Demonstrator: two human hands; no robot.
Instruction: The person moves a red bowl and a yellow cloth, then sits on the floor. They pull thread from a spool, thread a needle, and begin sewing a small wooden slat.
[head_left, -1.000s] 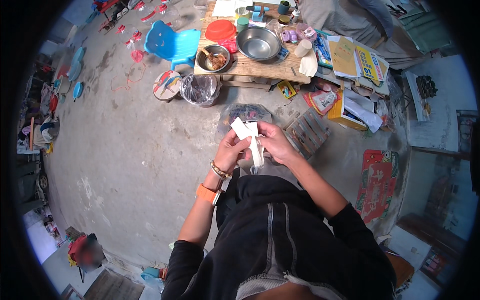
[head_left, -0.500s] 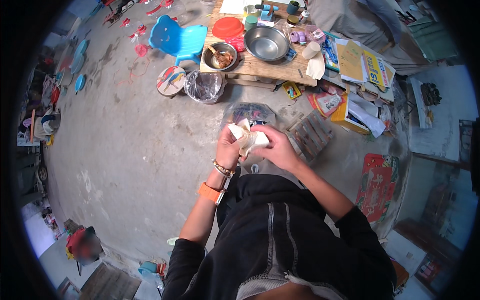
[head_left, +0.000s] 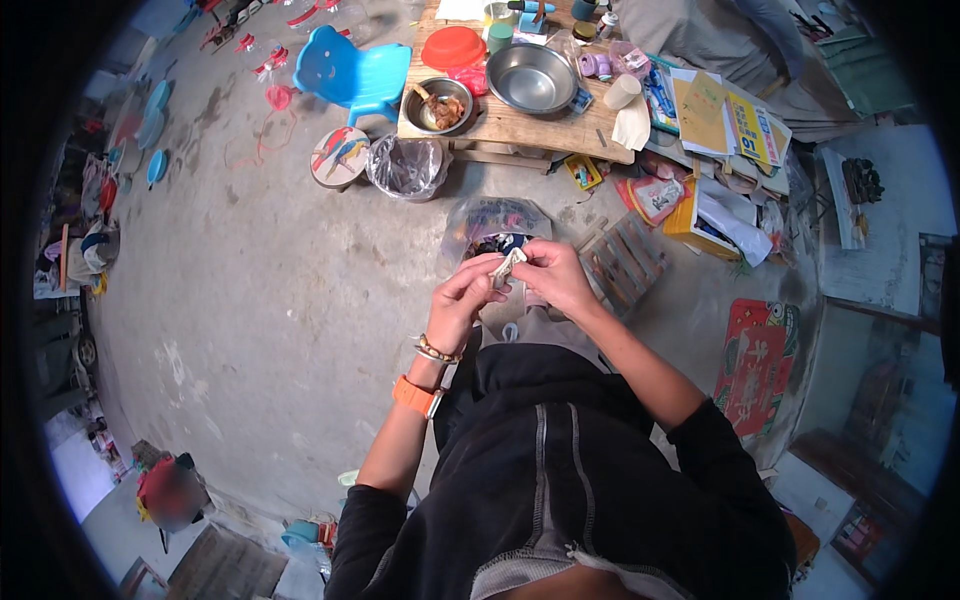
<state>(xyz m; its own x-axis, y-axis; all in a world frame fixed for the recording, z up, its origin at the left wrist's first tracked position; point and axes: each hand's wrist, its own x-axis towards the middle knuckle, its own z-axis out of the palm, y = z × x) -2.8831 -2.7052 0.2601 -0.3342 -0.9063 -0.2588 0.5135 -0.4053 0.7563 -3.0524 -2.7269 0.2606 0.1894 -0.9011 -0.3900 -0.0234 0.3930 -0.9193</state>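
A small folded piece of white cloth or paper (head_left: 508, 265), with greyish marks, is pinched between my two hands in front of my lap; which material it is I cannot tell. My left hand (head_left: 465, 298) grips its lower left side, with beads and an orange watch on that wrist. From the right, my right hand (head_left: 556, 274) holds its other edge between thumb and fingers. Just beyond my hands, a clear plastic bag (head_left: 497, 218) with dark bundled contents stands on the floor, partly hidden by them.
Ahead stands a wooden table (head_left: 540, 140) with a steel basin (head_left: 532, 78) and a food bowl (head_left: 437, 106). A lined bin (head_left: 408, 165), a round stool (head_left: 340, 156) and a blue chair (head_left: 353, 72) are at left. A slatted wooden piece (head_left: 625, 262) lies right of my hands.
The white piece was spread wider with loose flaps; now it is folded into a small narrow bundle. My hands have drawn closer around it, the right one slightly higher.
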